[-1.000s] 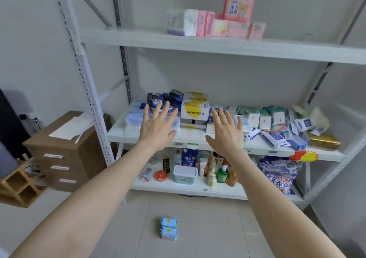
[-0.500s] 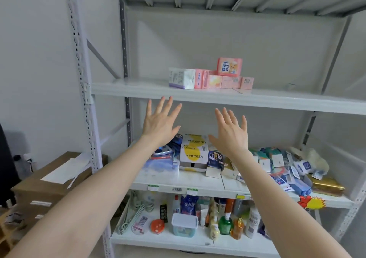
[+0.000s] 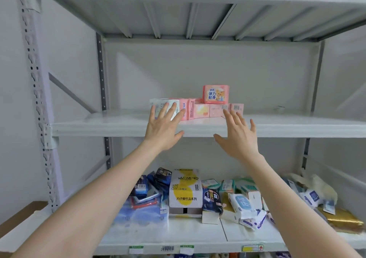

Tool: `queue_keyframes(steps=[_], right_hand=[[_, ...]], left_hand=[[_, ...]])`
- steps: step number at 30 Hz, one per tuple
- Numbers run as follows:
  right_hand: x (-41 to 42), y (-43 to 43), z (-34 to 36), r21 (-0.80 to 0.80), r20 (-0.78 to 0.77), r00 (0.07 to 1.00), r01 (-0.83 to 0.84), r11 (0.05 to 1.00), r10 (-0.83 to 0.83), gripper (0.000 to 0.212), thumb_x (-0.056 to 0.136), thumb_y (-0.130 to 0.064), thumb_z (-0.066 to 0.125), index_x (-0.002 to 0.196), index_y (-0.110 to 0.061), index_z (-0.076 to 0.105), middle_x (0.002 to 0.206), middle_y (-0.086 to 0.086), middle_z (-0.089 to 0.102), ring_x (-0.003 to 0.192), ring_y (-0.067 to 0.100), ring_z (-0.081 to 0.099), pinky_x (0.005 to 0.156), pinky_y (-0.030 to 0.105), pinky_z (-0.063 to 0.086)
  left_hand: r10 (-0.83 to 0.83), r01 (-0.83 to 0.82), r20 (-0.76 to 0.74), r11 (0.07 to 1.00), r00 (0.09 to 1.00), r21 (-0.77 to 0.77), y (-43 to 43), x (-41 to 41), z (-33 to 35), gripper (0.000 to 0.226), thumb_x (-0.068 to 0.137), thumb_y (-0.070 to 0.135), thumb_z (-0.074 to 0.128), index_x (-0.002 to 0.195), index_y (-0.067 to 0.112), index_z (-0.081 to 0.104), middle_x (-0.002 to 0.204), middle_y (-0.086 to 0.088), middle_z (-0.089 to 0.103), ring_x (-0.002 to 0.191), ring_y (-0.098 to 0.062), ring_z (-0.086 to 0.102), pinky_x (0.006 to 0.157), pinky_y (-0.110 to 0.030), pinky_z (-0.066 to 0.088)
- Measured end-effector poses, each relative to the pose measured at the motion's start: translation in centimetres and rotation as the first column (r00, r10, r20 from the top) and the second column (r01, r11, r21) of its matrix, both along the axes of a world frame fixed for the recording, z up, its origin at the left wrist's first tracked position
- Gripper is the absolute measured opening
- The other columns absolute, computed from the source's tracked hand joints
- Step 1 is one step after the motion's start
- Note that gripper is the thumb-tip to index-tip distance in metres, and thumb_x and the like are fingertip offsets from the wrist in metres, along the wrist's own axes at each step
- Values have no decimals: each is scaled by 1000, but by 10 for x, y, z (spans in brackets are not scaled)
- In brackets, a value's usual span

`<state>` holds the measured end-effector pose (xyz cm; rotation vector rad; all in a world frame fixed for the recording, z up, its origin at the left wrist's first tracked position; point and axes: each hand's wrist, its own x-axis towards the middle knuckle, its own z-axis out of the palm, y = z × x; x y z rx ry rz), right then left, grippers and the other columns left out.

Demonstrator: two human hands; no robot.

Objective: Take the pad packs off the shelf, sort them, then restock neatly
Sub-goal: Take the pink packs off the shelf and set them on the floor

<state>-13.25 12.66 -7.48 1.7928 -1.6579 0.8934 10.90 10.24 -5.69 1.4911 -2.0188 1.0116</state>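
Bright, even indoor light, soft shadows on the pale grey back wall (image 3: pixel 198 69), wide-angle bowing at edges, slight blur overall

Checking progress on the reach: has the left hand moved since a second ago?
Yes. The left hand has risen from the lower shelf to the upper shelf, and its fingertips now overlap the white pack.

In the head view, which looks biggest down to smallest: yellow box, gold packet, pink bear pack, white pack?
1. yellow box, though it sits nearer the camera.
2. gold packet.
3. pink bear pack and white pack: they look alike, and the left hand covers part of the white pack.
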Motion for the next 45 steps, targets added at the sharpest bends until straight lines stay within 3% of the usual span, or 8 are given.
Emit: queue_keyframes(steps=[6,14,19,30,35,38,42,45], right_hand=[[-28,-63,25,-47,37,996,-83,995,85,84,88,-56,55,155,-25,15,162,-2,22,149,19,20,118,50,12],[-58,-145,57,-91,127,960,-239,967,250,82,85,-52,63,152,-26,24,156,-4,35,145,20,29,117,49,19],[-73,-189,72,-121,226,915,-314,942,334,81,82,-49,68,150,-26,29,150,-5,43,137,22,39,109,45,27],[-96,-281,117,60,435,797,-490,870,419,98,77,-45,79,153,-28,20,159,-1,28,144,23,29,114,42,29],[-95,-317,128,109,575,708,-564,819,411,104,76,-37,82,154,-28,14,154,5,33,135,22,42,104,33,35],[-94,-334,126,100,678,610,-628,771,410,108,77,-27,83,155,-22,9,121,-4,54,87,-7,61,72,8,45],[-95,-353,120,74,768,510,-671,738,387,102,75,-25,84,152,-15,18,109,-9,60,78,-4,63,62,16,47],[-95,-357,118,58,771,495,-682,729,401,76,71,-30,86,131,-19,41,101,-8,68,68,0,70,48,14,49]], left_hand=[[-68,68,-118,998,991,-5,-59,-17,29,75,90,60,48,153,31,18,162,-2,15,150,-23,9,118,-56,3],[-155,199,-173,941,973,275,-132,-18,106,95,75,64,69,151,37,20,159,6,26,145,-20,24,119,-46,15],[-166,279,-257,815,952,508,-178,-18,138,104,62,53,85,148,45,26,155,16,29,143,-10,28,115,-31,26],[-38,103,-100,580,994,808,-243,-21,155,92,69,25,87,143,43,37,135,19,42,136,-5,34,104,-21,29],[-26,80,-79,542,997,837,-250,-17,159,96,68,21,87,145,44,34,134,22,38,136,-1,31,103,-19,29],[-25,91,-91,521,995,849,-252,-19,160,96,69,19,87,146,43,33,135,24,38,132,2,32,100,-17,29],[-31,130,-135,543,990,829,-256,-21,157,90,68,25,87,141,46,39,132,24,44,125,2,41,95,-16,35],[-50,182,-190,591,981,786,-258,-24,150,84,64,30,88,134,50,46,122,25,52,110,3,54,90,-19,47]])
